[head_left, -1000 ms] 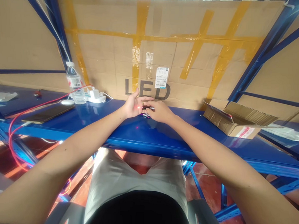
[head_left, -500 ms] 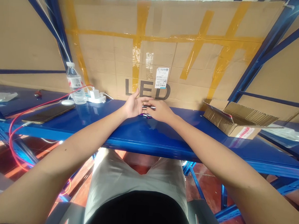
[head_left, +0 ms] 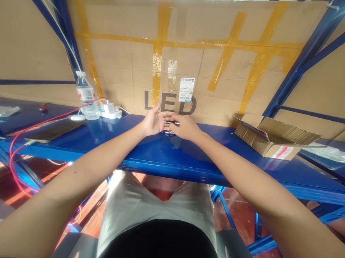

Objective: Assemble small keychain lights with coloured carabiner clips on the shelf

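Both hands meet above the blue shelf, close to its back edge. My left hand [head_left: 154, 121] has its palm turned up, thumb raised and fingers stretched toward the right hand. Curled over those fingertips, my right hand [head_left: 187, 127] grips a slim black and silver pen-like piece [head_left: 170, 122]. One end of it reaches the left fingers; the other end is hidden inside the right hand. Just below the fingers, a small shiny purple and silver item [head_left: 168, 133] shows in part, and its kind cannot be made out.
A water bottle [head_left: 87, 97], a power strip [head_left: 111, 112] and a phone [head_left: 56, 130] with a red cable [head_left: 54, 117] are on the left. To the right lies an opened small cardboard box [head_left: 276, 138]. A large taped cardboard sheet [head_left: 129, 61] stands behind the shelf [head_left: 165, 155].
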Demonstrator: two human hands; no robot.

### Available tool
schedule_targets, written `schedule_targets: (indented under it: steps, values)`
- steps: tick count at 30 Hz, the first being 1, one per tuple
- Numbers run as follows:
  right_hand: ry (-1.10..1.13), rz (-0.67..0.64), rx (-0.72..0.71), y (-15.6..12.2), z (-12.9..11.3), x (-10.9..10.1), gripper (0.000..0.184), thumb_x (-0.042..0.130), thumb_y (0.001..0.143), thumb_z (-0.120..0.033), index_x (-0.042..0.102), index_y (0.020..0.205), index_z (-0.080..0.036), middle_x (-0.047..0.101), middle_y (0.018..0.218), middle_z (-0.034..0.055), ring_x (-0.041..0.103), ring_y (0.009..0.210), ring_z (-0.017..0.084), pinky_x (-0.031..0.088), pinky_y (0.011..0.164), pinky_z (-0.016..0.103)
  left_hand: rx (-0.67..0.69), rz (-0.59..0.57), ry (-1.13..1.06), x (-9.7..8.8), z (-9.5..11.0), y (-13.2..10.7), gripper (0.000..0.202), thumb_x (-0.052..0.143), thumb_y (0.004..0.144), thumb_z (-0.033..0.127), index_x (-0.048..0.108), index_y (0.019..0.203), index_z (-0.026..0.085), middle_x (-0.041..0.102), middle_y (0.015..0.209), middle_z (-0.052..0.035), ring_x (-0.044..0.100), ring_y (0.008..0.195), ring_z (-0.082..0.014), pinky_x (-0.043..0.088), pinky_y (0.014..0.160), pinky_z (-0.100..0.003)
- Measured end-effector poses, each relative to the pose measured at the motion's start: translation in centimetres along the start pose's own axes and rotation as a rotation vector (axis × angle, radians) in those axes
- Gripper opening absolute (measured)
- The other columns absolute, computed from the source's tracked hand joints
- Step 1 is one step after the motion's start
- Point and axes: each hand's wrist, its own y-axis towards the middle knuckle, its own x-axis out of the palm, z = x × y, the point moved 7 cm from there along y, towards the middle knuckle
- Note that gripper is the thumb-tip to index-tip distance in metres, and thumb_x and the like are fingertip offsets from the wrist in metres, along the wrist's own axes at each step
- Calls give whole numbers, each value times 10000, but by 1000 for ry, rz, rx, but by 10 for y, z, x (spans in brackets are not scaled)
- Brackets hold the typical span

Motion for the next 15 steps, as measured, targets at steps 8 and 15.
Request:
schedule_targets:
  steps: [8, 15]
  values:
    - [28, -9, 5, 0, 2, 0, 346, 569, 902, -247, 805, 1154, -270, 792, 1077, 39, 699, 922, 248, 513, 767, 335, 7, 7, 0, 0, 0, 0, 879, 265, 951, 795, 695, 1207, 72, 753, 1034, -220, 732, 889, -306, 566, 778, -409]
    - [70, -21, 38, 1, 9, 1, 301, 560, 881, -233, 812, 1045, -217, 790, 973, 52, 682, 813, 220, 451, 646, 299, 18, 3, 9, 1, 0, 0, 899, 265, 940, 811, 700, 1207, 71, 749, 1042, -229, 732, 887, -307, 570, 768, -407]
